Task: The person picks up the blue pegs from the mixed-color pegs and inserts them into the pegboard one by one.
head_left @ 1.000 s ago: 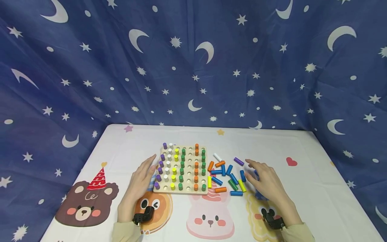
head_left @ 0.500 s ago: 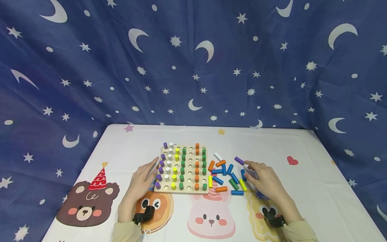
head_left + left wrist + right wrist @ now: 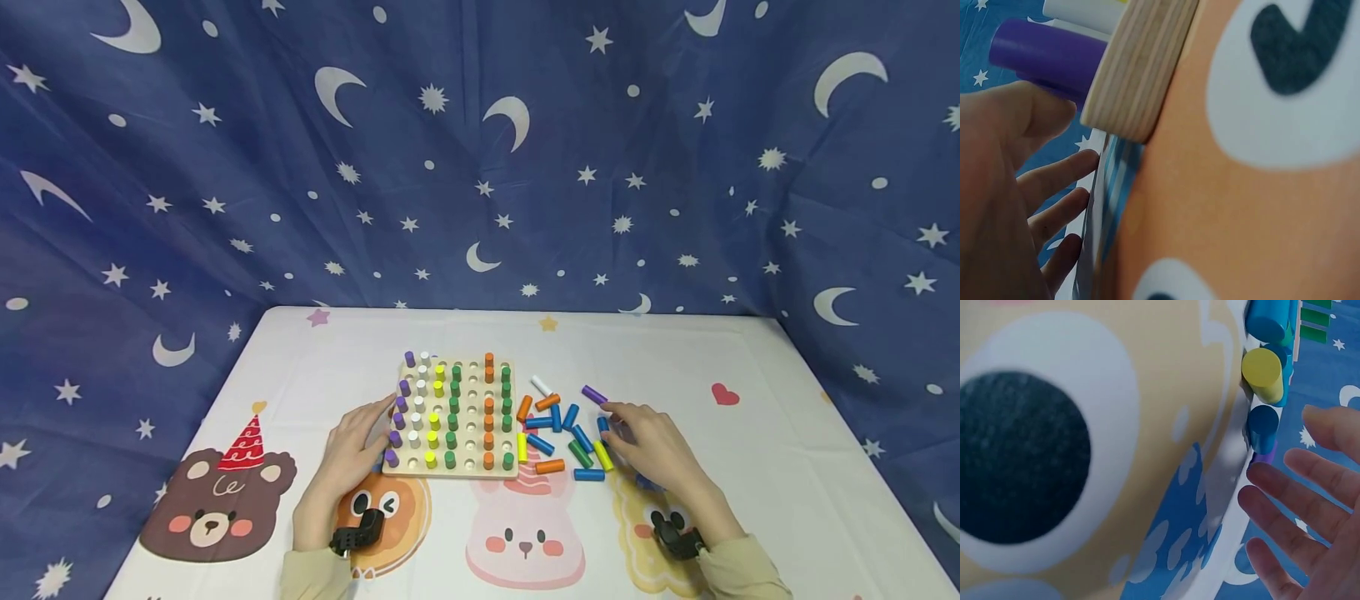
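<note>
A pale wooden pegboard (image 3: 461, 476) carries upright purple, white, yellow, green and orange pegs in columns. Along its left edge lies my left hand (image 3: 347, 450), fingers extended and thumb by the near left corner. In the left wrist view that thumb is just beside a purple peg (image 3: 1047, 56) and the board's edge (image 3: 1138, 72). To the right of the board, my right hand (image 3: 656, 446) hovers palm down, fingers loosely spread and nothing held. Its index fingertip is right at a lying purple peg (image 3: 593, 394); its thumb overlaps a blue peg (image 3: 603, 427).
Loose pegs lie between board and right hand: several blue, some orange (image 3: 550, 467), a green one (image 3: 580, 454), yellow ones (image 3: 603, 456) and a white one (image 3: 541, 386). The cartoon-print tablecloth (image 3: 525, 533) meets a dark blue starry curtain (image 3: 480, 167) behind.
My right hand has shifted slightly left, bringing its fingertips up to the purple peg. My left hand has moved a little right, against the board's edge.
</note>
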Demonstrator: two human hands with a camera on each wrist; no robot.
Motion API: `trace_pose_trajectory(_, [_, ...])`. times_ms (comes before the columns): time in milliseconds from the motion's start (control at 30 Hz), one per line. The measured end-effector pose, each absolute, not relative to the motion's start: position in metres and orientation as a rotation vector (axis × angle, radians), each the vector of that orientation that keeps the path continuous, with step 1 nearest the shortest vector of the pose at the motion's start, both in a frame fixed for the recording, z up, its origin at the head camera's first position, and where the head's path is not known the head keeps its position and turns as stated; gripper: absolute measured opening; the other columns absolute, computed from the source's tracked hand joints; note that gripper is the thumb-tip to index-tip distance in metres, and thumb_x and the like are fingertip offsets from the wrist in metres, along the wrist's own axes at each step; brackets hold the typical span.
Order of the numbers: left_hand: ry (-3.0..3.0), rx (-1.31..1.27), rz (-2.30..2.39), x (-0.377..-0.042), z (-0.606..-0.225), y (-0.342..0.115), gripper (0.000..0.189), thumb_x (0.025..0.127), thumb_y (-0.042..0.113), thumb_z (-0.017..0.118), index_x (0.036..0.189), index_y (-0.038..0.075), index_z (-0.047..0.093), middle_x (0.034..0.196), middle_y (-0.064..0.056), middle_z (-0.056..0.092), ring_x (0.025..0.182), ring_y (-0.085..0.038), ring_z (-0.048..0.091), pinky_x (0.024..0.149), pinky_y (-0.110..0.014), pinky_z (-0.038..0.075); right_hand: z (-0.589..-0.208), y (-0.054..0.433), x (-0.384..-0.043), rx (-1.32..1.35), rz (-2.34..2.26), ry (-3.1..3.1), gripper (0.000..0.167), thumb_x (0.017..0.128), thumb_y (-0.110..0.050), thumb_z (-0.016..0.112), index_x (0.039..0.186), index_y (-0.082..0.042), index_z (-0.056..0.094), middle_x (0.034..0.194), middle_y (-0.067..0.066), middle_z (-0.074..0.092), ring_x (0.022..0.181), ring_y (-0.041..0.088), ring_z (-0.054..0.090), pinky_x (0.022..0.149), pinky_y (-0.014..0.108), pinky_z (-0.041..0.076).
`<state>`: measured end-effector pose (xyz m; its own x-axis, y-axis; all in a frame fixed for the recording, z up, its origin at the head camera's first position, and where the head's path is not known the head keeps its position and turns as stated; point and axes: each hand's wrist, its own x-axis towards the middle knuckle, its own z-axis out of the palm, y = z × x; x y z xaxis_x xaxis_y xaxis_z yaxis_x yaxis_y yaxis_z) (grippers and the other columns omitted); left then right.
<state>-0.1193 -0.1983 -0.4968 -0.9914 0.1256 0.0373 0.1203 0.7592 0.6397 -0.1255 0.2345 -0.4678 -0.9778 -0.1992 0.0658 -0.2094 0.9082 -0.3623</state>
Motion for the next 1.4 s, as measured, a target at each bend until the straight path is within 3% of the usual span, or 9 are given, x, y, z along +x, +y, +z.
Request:
trace_pose_trajectory(67, [2.929,0.202,1.068,-0.1197,-0.4974,-0.1981,0.052,0.096,0.021,0.052,0.147,0.022,0.04,0.148,-0.014,0.044,0.139,-0.037,0.03,0.109,-0.064,0.019,-0.4685,0.2344,-0.1264,0.334,0.578,-3.044,0.041,0.084,-0.025,0.072,0.12,-0.008,0.064,0.077,-0.002,0.057,0.073,0.014,0.046,0.07,0.033,0.038])
trace_pose_trajectory(467, [2.902,0.183,1.054,-0.1195,-0.4978,-0.1951,0.05,0.096,0.02,0.051,0.145,0.015,0.043,0.148,-0.01,0.043,0.141,-0.035,0.028,0.111,-0.061,0.017,-0.4747,0.2356,-0.1311,0.415,0.47,-3.024,0.034,0.081,-0.024,0.075,0.11,-0.009,0.069,0.083,-0.003,0.06,0.078,0.014,0.046,0.073,0.036,0.044])
trace_pose_trajectory(700, [2.892,0.183,1.058,-0.1197,-0.4974,-0.1948,0.05,0.096,0.02,0.051,0.145,0.016,0.043,0.149,-0.009,0.042,0.141,-0.034,0.027,0.111,-0.061,0.016,-0.4756,0.2362,-0.1324,0.407,0.483,-3.042,0.032,0.08,-0.023,0.076,0.108,-0.009,0.069,0.08,-0.003,0.055,0.078,0.014,0.044,0.07,0.032,0.04])
trace_pose_trajectory(1400, [2.909,0.177,1.034,-0.1207,-0.4968,-0.1961,0.05,0.096,0.02,0.051,0.146,0.016,0.042,0.149,-0.009,0.042,0.141,-0.034,0.027,0.111,-0.062,0.017,-0.4735,0.2335,-0.134,0.242,0.864,-3.078,0.027,0.08,-0.012,0.074,0.104,-0.01,0.062,0.076,-0.002,0.054,0.071,0.012,0.048,0.061,0.023,0.038])
